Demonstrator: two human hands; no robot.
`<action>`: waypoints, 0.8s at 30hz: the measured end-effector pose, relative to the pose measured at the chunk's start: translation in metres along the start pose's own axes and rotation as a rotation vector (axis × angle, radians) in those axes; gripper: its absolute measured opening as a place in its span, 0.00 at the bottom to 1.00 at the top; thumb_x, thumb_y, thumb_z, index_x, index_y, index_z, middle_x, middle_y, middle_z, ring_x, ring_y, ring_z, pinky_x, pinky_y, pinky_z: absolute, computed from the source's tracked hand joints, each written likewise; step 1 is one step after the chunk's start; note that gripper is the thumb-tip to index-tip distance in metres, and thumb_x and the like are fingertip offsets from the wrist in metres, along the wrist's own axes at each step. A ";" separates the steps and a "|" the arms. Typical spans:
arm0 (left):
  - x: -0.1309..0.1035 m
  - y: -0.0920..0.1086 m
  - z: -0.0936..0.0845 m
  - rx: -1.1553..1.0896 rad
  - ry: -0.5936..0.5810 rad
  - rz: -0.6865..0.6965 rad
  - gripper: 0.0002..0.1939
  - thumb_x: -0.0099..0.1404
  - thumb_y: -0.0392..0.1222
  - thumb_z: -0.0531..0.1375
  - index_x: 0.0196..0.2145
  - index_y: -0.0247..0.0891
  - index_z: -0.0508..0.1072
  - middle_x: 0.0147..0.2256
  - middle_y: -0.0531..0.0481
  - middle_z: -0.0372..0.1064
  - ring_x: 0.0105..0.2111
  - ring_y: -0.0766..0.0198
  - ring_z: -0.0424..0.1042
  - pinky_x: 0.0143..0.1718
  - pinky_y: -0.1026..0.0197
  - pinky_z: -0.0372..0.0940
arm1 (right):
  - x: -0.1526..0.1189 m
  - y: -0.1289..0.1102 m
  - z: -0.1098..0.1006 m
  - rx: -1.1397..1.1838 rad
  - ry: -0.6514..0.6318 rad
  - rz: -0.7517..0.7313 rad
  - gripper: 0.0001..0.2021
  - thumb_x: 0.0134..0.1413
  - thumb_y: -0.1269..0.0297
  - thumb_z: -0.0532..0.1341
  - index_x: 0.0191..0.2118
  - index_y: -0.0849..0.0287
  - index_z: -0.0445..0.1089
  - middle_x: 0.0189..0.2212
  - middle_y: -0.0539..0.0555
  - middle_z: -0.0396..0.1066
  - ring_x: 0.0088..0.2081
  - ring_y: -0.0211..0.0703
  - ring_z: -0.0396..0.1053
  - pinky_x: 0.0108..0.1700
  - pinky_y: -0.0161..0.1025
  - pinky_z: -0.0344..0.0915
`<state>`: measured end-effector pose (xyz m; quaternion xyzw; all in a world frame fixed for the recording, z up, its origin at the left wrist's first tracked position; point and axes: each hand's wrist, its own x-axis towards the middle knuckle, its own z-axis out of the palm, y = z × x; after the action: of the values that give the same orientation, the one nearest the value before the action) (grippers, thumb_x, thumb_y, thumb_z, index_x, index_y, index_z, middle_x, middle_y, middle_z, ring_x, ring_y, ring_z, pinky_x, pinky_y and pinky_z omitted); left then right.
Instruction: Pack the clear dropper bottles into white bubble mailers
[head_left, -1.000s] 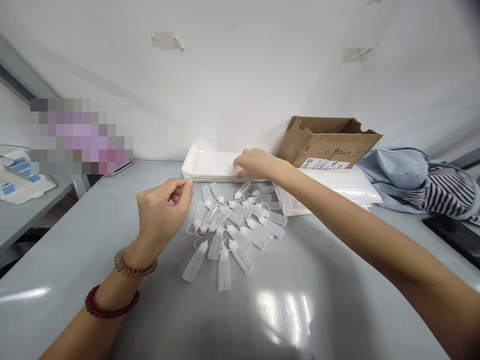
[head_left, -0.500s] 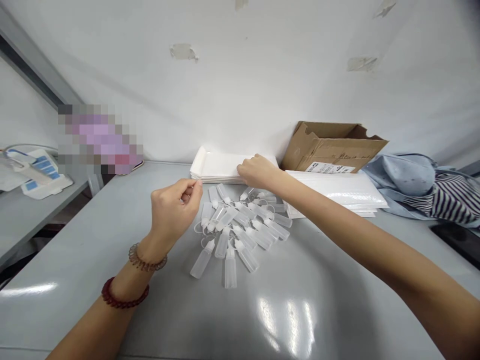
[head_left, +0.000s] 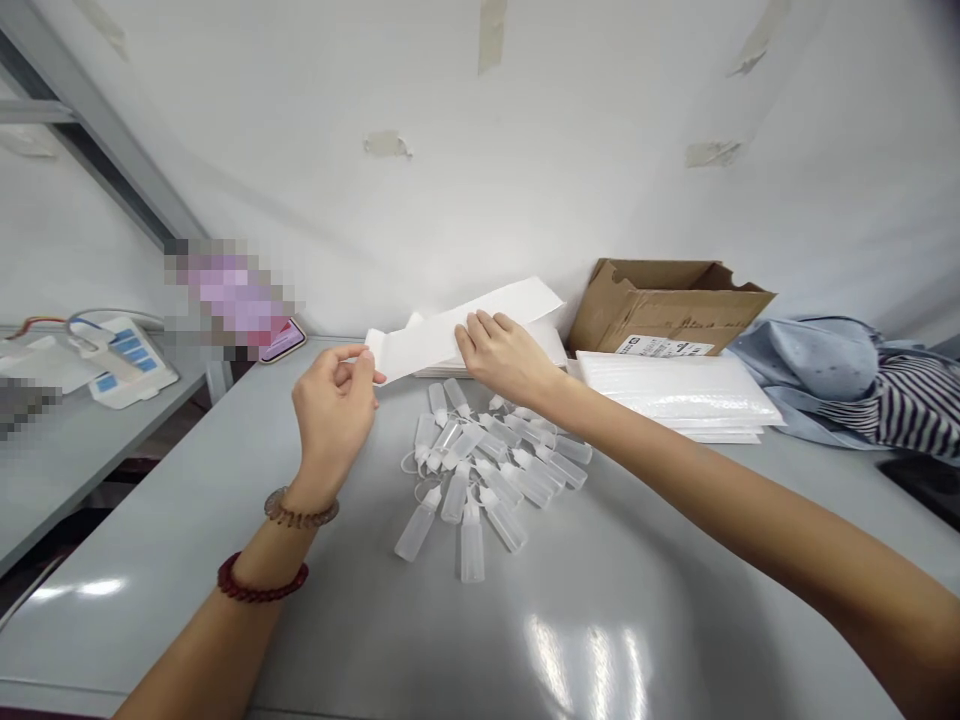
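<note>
Grey table (head_left: 360, 620), bottles (head_left: 455, 493), flat envelope (head_left: 427, 345)

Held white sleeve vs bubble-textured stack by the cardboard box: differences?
The held white sleeve slants, its end pinched by the left hand; the bubble-textured stack lies on the table, touched by neither hand. The sleeve looks like one piece; the stack shows several layers. The sleeve's face looks smooth and matte; the stack's top is bumpy and glossy. Both are white.
</note>
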<state>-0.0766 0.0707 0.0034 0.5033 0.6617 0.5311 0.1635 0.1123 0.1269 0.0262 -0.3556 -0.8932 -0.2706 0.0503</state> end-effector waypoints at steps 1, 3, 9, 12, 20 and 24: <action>0.003 -0.002 -0.001 -0.011 -0.004 -0.028 0.11 0.59 0.44 0.56 0.38 0.38 0.72 0.27 0.51 0.74 0.18 0.67 0.66 0.20 0.65 0.60 | -0.002 -0.001 -0.004 -0.006 0.032 0.001 0.19 0.60 0.84 0.41 0.50 0.79 0.64 0.49 0.76 0.68 0.51 0.55 0.66 0.47 0.48 0.62; 0.007 -0.005 -0.003 -0.018 -0.027 -0.073 0.11 0.57 0.43 0.57 0.37 0.37 0.72 0.30 0.49 0.74 0.19 0.67 0.66 0.20 0.65 0.59 | -0.006 -0.002 -0.012 -0.018 0.080 0.005 0.20 0.62 0.82 0.40 0.54 0.80 0.61 0.53 0.77 0.63 0.56 0.57 0.62 0.51 0.50 0.60; 0.002 0.000 -0.002 -0.105 -0.315 -0.178 0.12 0.57 0.47 0.59 0.28 0.34 0.76 0.31 0.44 0.76 0.25 0.62 0.70 0.20 0.65 0.59 | -0.043 -0.005 -0.029 -0.063 0.382 0.025 0.16 0.63 0.80 0.45 0.49 0.78 0.66 0.53 0.75 0.65 0.58 0.62 0.61 0.54 0.53 0.62; -0.010 0.009 0.001 -0.189 -0.428 -0.193 0.12 0.58 0.46 0.58 0.32 0.36 0.77 0.40 0.44 0.76 0.42 0.57 0.72 0.33 0.63 0.66 | -0.080 -0.011 -0.034 -0.071 0.510 0.011 0.14 0.59 0.81 0.51 0.49 0.76 0.66 0.51 0.73 0.68 0.58 0.61 0.60 0.54 0.53 0.64; -0.041 0.034 0.006 -0.505 -0.770 -0.376 0.18 0.61 0.39 0.59 0.50 0.37 0.69 0.44 0.42 0.74 0.44 0.57 0.74 0.45 0.56 0.69 | -0.167 -0.022 -0.033 0.063 0.559 0.159 0.34 0.50 0.85 0.55 0.64 0.69 0.49 0.59 0.70 0.59 0.61 0.60 0.55 0.52 0.57 0.66; -0.053 0.042 0.005 -0.637 -1.018 -0.490 0.12 0.58 0.37 0.61 0.41 0.35 0.75 0.40 0.44 0.76 0.40 0.55 0.74 0.43 0.55 0.69 | -0.175 -0.021 -0.033 0.130 0.534 0.206 0.38 0.50 0.85 0.55 0.66 0.61 0.45 0.60 0.66 0.58 0.61 0.59 0.56 0.50 0.55 0.68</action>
<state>-0.0284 0.0258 0.0213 0.4535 0.4073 0.3437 0.7144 0.2248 -0.0097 -0.0044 -0.3568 -0.8229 -0.2904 0.3334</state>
